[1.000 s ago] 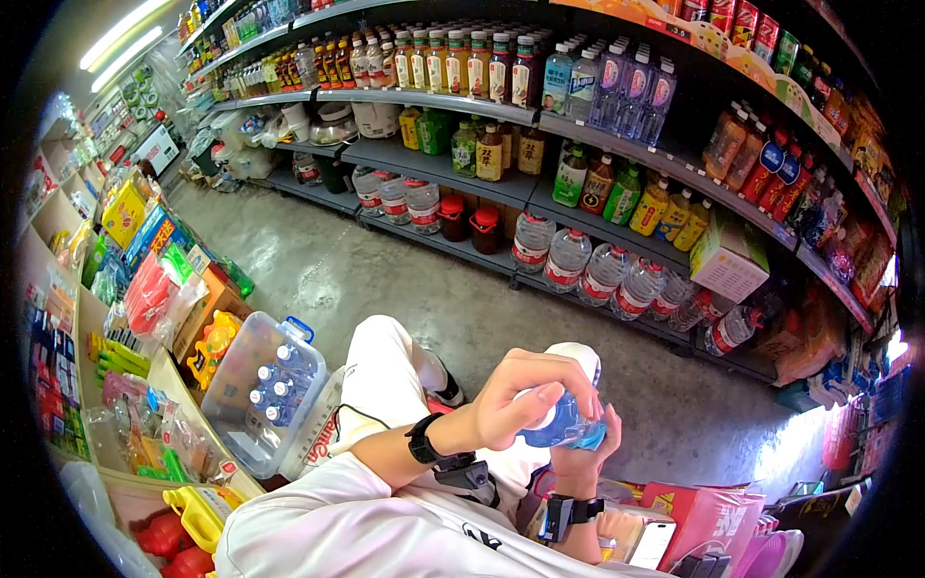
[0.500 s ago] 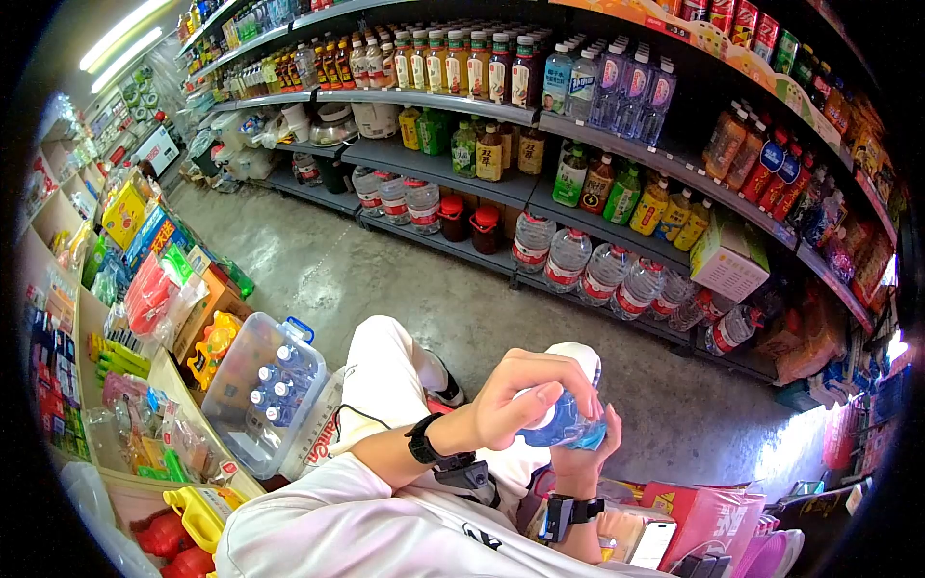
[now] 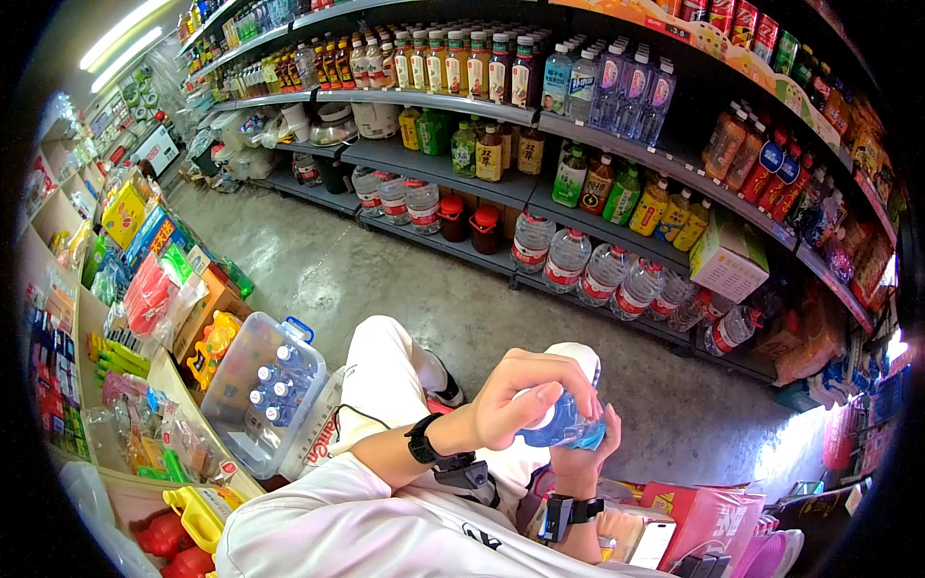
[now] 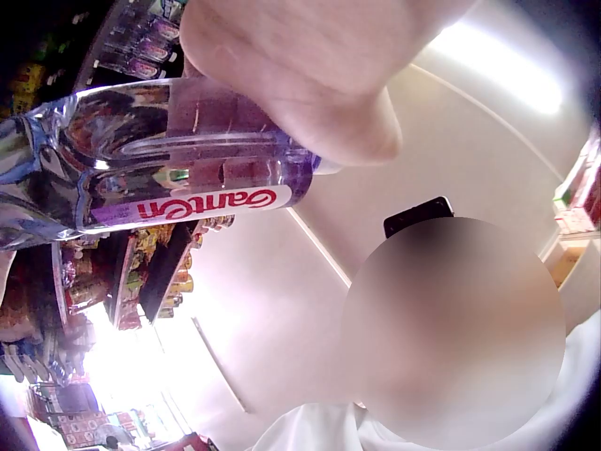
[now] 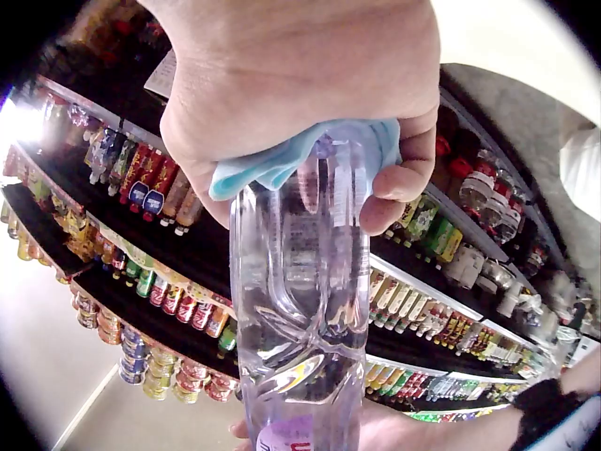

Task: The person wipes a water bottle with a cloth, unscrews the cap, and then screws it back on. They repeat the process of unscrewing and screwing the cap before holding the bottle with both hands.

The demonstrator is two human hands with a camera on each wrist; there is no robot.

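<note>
A clear plastic water bottle (image 3: pixel 551 424) with a red-lettered label is held between both hands over the lap. My left hand (image 3: pixel 525 390) curls over one end of it from above, close to the label in the left wrist view. With my right hand (image 5: pixel 310 75) I grip a light blue cloth (image 5: pixel 310 155) wrapped over the bottle's other end. The cloth hides that end. At my left stands a translucent tub (image 3: pixel 231 424) holding several small water bottles (image 3: pixel 279 385) with white caps.
Across the floor (image 3: pixel 308 260), long shelves carry drinks and large water jugs (image 3: pixel 568 258). On my left, a low shelf holds bagged goods and a yellow-handled item (image 3: pixel 198 515). A phone (image 3: pixel 653 544) lies by my right forearm, beside red packages (image 3: pixel 708 520).
</note>
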